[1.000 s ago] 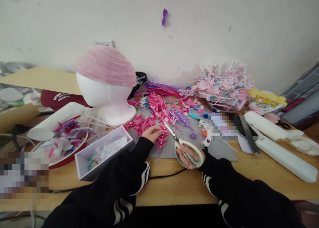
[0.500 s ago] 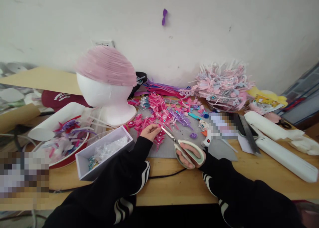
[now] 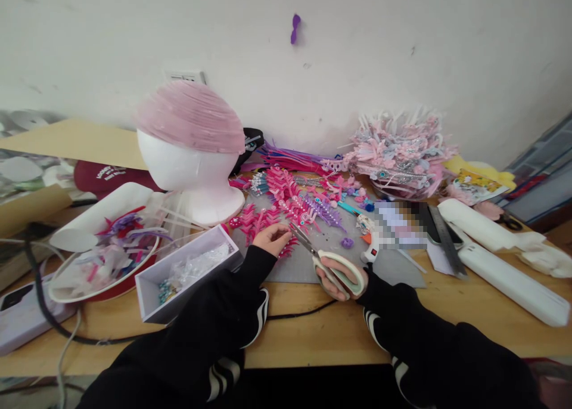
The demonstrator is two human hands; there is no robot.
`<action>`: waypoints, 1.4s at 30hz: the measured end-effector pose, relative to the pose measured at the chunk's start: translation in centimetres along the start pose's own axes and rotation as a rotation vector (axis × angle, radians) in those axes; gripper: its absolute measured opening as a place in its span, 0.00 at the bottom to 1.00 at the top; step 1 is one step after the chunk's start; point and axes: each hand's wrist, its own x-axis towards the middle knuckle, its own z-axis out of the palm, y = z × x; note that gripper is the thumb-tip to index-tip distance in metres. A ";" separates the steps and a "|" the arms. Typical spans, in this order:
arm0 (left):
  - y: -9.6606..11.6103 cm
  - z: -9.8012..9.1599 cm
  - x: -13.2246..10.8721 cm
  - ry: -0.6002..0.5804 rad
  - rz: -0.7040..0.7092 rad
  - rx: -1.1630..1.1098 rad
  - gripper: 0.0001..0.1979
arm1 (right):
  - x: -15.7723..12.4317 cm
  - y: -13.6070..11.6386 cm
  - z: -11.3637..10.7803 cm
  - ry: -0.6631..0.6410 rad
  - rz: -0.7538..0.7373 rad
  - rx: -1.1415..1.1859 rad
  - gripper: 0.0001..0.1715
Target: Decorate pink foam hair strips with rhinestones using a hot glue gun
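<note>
My right hand [image 3: 333,278] is wrapped around the white handles of a pair of scissors [image 3: 316,253], whose blades point up and left. The blade tips reach close to the fingertips of my left hand [image 3: 273,239]. That hand is closed in a pinch, and what sits between its fingers is too small to make out. Around it lie pink feather-shaped trims [image 3: 258,219] with pearl-like beads, and a purple trim of the same shape [image 3: 326,211]. They rest on a grey mat [image 3: 295,272].
A white foam head [image 3: 187,173] with a pink cap stands behind on the left. Nearer are a white box [image 3: 149,298] with bagged beads and a round basket [image 3: 58,296] of scraps. On the right are a glue gun [image 3: 370,249], a metal ruler [image 3: 447,242] and a pile of pink hair ornaments [image 3: 402,149].
The scissors' blades have turned slightly and look a little further apart. My left hand has shifted very slightly, still pinching. The rest of the table looks the same.
</note>
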 end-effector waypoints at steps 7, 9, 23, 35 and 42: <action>-0.4 -0.1 0.1 -0.010 0.051 0.127 0.05 | 0.2 0.0 0.1 0.020 -0.025 -0.053 0.23; -0.7 -0.1 0.1 -0.008 0.069 0.163 0.06 | 0.2 0.0 0.1 0.016 -0.033 -0.052 0.23; -1.2 -0.1 0.1 0.005 0.057 0.159 0.08 | 0.2 0.1 0.0 -0.009 -0.048 -0.026 0.23; -1.4 0.0 0.3 0.011 0.093 0.085 0.11 | 0.2 -0.1 0.1 -0.025 -0.040 -0.026 0.25; -0.7 0.1 0.3 0.028 0.067 0.046 0.07 | 0.3 0.0 0.0 -0.009 -0.034 -0.030 0.23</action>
